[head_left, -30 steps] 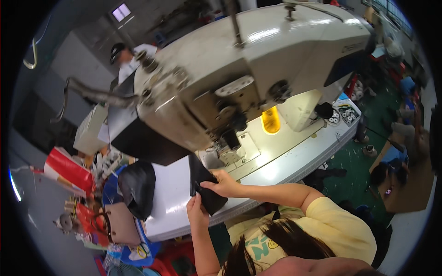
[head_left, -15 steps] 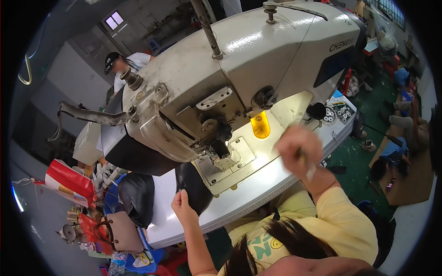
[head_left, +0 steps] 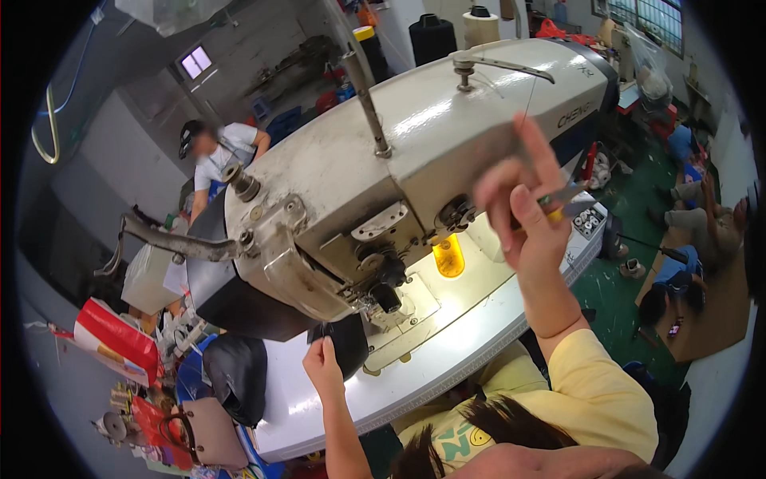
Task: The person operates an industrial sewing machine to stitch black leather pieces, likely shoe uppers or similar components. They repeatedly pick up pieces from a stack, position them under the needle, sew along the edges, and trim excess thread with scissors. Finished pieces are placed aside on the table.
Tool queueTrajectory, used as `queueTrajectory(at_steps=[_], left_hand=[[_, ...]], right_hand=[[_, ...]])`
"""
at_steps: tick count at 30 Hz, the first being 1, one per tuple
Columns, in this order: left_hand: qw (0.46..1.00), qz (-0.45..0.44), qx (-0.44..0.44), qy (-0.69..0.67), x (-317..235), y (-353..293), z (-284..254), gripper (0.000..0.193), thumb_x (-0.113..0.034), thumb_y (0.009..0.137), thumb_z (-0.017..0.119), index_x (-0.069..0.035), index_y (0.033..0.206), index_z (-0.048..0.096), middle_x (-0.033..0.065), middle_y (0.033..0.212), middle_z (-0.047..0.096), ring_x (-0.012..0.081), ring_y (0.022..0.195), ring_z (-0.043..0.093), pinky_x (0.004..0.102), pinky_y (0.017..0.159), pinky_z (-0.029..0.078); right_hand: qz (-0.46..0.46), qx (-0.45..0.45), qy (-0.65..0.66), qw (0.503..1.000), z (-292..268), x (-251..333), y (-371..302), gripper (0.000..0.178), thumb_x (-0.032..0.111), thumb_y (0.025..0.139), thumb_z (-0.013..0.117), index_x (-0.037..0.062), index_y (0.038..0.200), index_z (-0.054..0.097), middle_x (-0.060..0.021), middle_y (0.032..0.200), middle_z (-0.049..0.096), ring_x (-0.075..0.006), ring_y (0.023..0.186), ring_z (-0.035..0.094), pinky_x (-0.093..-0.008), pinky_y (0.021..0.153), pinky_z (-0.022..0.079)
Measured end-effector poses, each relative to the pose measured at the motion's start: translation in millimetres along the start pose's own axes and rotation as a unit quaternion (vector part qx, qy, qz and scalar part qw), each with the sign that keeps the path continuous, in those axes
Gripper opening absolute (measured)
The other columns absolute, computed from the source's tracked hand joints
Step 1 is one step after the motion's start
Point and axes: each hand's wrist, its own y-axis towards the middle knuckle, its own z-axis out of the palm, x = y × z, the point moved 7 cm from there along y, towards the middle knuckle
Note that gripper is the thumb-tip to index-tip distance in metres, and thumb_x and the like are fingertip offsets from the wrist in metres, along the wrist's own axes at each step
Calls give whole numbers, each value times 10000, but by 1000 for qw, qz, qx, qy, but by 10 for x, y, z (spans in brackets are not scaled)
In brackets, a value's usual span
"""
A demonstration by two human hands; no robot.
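In front of me stands a large off-white sewing machine [head_left: 435, 128], its lamp lighting the bed by the needle. My left hand [head_left: 323, 369] is closed in a pinch at the edge of a smooth black piece [head_left: 347, 347], left of the needle area; its fingertips partly hide the grip. Raised before the machine's head, my right hand [head_left: 533, 219] holds small thread snips [head_left: 565, 199] in its palm, blades pointing right. Its index finger stretches up near a thin thread [head_left: 530, 100] that runs down from the thread guide arm [head_left: 507, 67]. Motion blurs some of its fingers.
Black material [head_left: 235, 375] lies on the table's left side, beside a pink handbag [head_left: 211, 431] and a red-and-white bag [head_left: 116, 339]. A tray of bobbins [head_left: 589, 222] sits at the right. Thread cones [head_left: 432, 40] stand behind; a person [head_left: 219, 156] is beyond the machine.
My right hand has risen from beside the machine bed to the upper thread, index finger extended and snips now showing. The view has shifted; my left hand stays by the black piece.
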Motion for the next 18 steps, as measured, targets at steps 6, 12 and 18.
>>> queueTrajectory(at_steps=[6,12,18], left_hand=[[962,130,22,237,-181,-239,-148,163,-108,836,548,30,752,566,133,527,477,197,439,430,321,442,328],[919,158,88,350,51,-398,-180,157,-147,817,562,-11,745,591,206,584,539,368,531,542,420,484,398],[913,148,102,367,266,-470,-6,178,-185,797,576,-32,712,607,190,599,564,375,560,556,443,522,426]], right_hand=[[32,-76,-42,996,-606,-270,-453,144,19,874,472,-9,1004,527,7,622,463,-18,448,330,-176,417,243],[83,-27,-327,941,-738,-429,-1047,69,8,863,482,18,877,549,41,580,434,-17,507,355,-187,461,274],[344,-139,-254,893,-1654,-325,-1757,121,22,835,515,29,946,563,3,715,560,-25,521,392,-161,457,294]])
